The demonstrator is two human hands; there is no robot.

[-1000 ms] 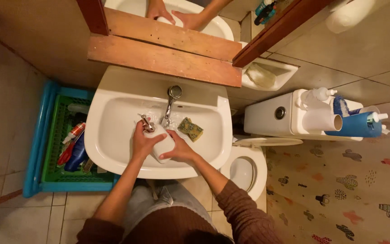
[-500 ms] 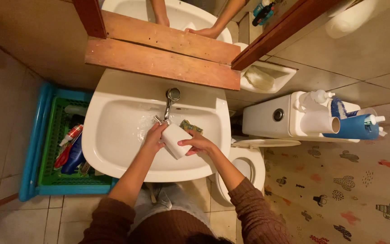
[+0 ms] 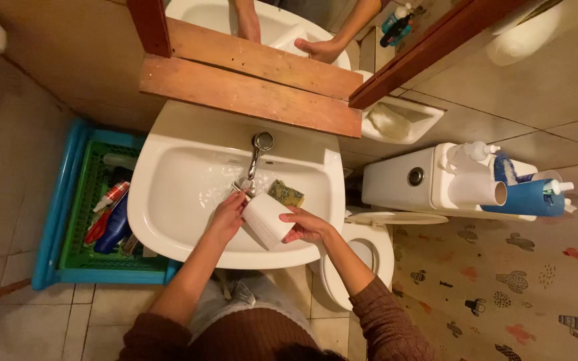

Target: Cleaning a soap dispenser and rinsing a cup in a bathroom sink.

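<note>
Grip looks solid: left hand [image 3: 225, 217] and right hand [image 3: 306, 225] clasp white ceramic soap dispenser [image 3: 265, 218]; best kept tilted under the tap.

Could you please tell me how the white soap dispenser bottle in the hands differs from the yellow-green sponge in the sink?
The white soap dispenser bottle is held tilted over the basin by the left hand and right hand; the yellow-green sponge lies untouched on the white sink's floor. The bottle is larger, smooth and plain white; the sponge is small, flat and mottled. Both sit near the metal tap.
</note>
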